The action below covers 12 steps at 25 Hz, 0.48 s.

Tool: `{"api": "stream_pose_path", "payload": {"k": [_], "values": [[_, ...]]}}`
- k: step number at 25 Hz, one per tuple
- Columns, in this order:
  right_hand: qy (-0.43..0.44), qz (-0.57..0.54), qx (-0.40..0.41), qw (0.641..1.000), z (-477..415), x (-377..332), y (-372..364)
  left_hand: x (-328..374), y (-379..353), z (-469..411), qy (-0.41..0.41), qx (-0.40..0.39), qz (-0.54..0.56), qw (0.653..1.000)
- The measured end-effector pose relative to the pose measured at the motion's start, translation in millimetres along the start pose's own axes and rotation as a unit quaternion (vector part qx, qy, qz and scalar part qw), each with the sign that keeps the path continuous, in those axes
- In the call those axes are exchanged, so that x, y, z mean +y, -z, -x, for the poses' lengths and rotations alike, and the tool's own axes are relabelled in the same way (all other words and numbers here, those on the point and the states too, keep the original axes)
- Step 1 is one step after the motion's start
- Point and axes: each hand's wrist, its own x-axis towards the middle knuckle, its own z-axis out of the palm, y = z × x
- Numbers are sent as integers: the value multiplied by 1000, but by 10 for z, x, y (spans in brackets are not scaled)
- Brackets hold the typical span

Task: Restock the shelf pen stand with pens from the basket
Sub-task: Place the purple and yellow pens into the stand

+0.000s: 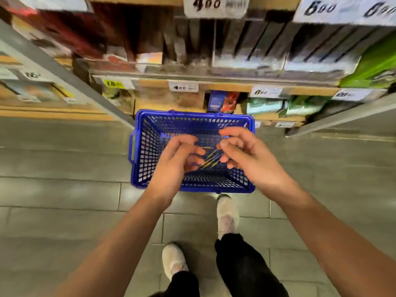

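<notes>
A blue plastic basket stands on the tiled floor in front of the shelf. A few yellow-and-blue pens lie on its bottom. My left hand and my right hand hover over the basket's opening, on either side of the pens, fingers loosely curled and facing each other. Neither hand holds anything I can see. On the shelf above, blurred clear stands hold rows of dark pens.
The shelf unit carries price tags reading 400 and 600, with boxed goods on its lower level. Grey metal uprights slant at both sides. My feet in pale shoes stand right behind the basket on the grey tiles.
</notes>
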Motion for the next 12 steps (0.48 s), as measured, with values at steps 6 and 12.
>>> {"api": "stream_pose_path", "payload": {"k": [6, 12], "values": [[-51, 99, -30, 993, -786, 1683, -5, -1428, 545, -1038, 33, 12, -60, 998], [-25, 433, -150, 889, -1633, 2773, 244, -2367, 956, -2095, 43, -54, -266, 961]]}}
